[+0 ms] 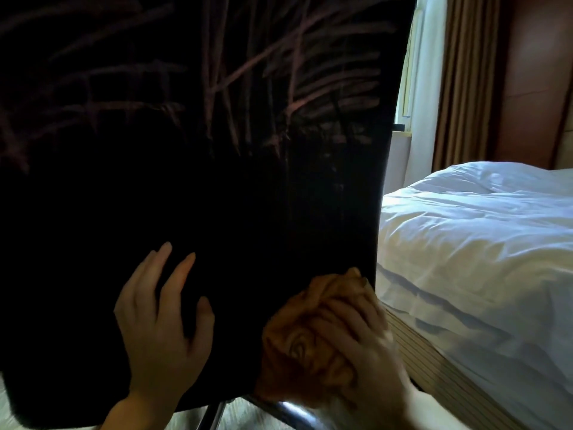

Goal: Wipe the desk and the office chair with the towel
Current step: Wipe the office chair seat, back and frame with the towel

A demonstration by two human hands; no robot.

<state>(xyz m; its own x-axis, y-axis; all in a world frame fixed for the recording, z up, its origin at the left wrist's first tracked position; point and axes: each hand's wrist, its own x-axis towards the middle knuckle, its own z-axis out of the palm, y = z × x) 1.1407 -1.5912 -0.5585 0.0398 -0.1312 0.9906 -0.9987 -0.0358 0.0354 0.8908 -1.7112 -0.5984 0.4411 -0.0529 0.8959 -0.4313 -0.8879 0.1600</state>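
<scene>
Backrest of the office chair (217, 150) filled most of the head view, dark, with pale streaks in the nap across its upper half and none discernible lower down. Left hand (161, 324): flat on the lower backrest, fingers straight and spread, holding nothing; judged to be bracing the panel so it would not swing or yield under wiping pressure. Right hand (366, 342): fingers curled over the bunched orange-brown towel (297, 346), pressing it against the lower right corner of the backrest, just at the edge. Hand outline blurred, consistent with a rubbing stroke. Bunching the cloth into a wad probably gave a firmer pad than a flat sheet would. Metal frame (291, 411) of the chair showed below the backrest, under the towel. Bed (480, 243) with white bedding stood close beside the chair on the right; curtain (465, 82) and a bright window behind it. No tabletop was in view, so its condition could not be judged. Estimated step: wiping the bottom of the backrest; whether the seat and frame had been wiped could not be told.
</scene>
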